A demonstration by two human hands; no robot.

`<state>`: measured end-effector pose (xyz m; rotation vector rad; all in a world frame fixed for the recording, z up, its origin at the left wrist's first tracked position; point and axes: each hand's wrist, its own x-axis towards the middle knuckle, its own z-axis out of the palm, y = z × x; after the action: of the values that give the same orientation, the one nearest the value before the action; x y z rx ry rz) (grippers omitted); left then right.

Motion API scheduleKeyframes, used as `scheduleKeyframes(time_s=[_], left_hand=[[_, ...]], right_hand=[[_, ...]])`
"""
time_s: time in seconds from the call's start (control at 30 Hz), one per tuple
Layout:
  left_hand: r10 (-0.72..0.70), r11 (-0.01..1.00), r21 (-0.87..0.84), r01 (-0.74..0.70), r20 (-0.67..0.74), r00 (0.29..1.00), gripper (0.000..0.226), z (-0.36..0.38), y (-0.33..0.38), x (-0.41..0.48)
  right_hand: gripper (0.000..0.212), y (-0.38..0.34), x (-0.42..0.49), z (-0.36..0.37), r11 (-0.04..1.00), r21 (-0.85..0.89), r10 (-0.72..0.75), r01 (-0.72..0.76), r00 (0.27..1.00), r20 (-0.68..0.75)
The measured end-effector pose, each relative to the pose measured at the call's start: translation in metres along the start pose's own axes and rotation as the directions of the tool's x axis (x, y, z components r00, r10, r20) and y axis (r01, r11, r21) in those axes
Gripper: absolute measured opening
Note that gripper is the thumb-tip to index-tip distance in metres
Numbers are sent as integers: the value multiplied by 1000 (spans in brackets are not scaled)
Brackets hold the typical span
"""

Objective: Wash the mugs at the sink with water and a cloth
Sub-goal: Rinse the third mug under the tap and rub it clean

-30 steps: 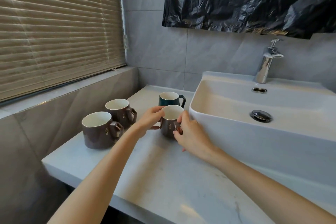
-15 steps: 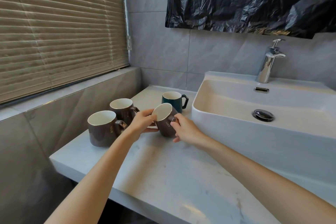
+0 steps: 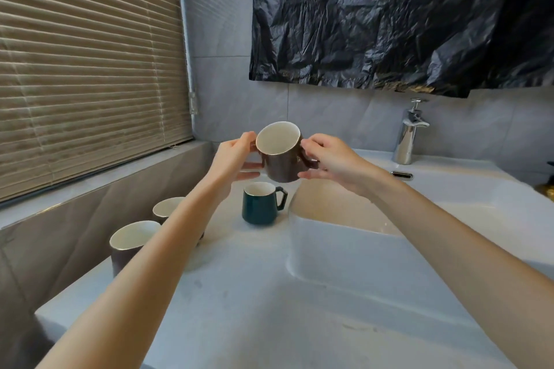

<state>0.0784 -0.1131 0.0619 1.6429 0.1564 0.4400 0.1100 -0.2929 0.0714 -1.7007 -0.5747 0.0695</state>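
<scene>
A brown mug [image 3: 281, 156] with a white inside is held in the air above the counter, tilted with its mouth toward me. My left hand [image 3: 236, 159] grips its left side and my right hand [image 3: 326, 159] grips its right side at the handle. Below it a dark green mug [image 3: 260, 204] stands upright on the counter beside the white sink [image 3: 344, 249]. Two more brown mugs [image 3: 132, 243] [image 3: 166, 210] stand at the left, partly hidden by my left forearm. No cloth is in view.
A chrome faucet [image 3: 409, 132] stands at the back of the sink, its water off. The pale marble counter [image 3: 239, 308] runs toward me. A ledge and window blinds [image 3: 90, 69] are on the left; black plastic sheeting [image 3: 389, 18] hangs on the wall above.
Both hands have lifted the brown mug off the counter, up above the green mug, and tilted its mouth toward me. The camera view has shifted to the left.
</scene>
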Motion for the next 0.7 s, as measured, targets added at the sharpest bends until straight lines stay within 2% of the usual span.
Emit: scheduleKeyframes(time_s=[0.13, 0.17, 0.23, 0.27, 0.37, 0.47, 0.5, 0.6, 0.67, 0.7], left_hand=[[-47, 999, 20, 44, 122, 991, 42, 47, 9, 9], [-58, 998, 25, 54, 168, 984, 44, 59, 8, 11], [-80, 997, 12, 80, 264, 961, 47, 83, 3, 16], [-98, 995, -2, 104, 306, 947, 47, 95, -2, 18], [-164, 981, -32, 193, 402, 901, 50, 132, -16, 24], [-207, 965, -43, 257, 471, 857, 54, 165, -28, 24], [-213, 963, -40, 267, 497, 841, 56, 175, -30, 23], [-233, 959, -14, 284, 531, 815, 58, 200, -36, 21], [-251, 957, 12, 290, 535, 806, 60, 211, -39, 23], [-259, 956, 27, 291, 542, 800, 60, 215, -40, 25]], right_hand=[[24, 10, -4, -58, 952, -278, -143, 131, 990, -23], [23, 15, -6, -72, 896, -411, -198, 167, 980, -35], [21, 24, -13, -98, 710, -674, -294, 203, 956, -21], [18, 30, -17, -111, 622, -753, -323, 213, 947, 2], [13, 45, -33, -139, 407, -875, -365, 263, 925, 109], [7, 60, -45, -159, -5, -947, -484, 320, 828, 283], [15, 65, -50, -163, -71, -949, -476, 307, 825, 303], [47, 78, -62, -178, -154, -956, -405, 249, 867, 291], [50, 88, -65, -187, -161, -956, -409, 245, 865, 291], [45, 92, -64, -190, -173, -950, -431, 259, 848, 309]])
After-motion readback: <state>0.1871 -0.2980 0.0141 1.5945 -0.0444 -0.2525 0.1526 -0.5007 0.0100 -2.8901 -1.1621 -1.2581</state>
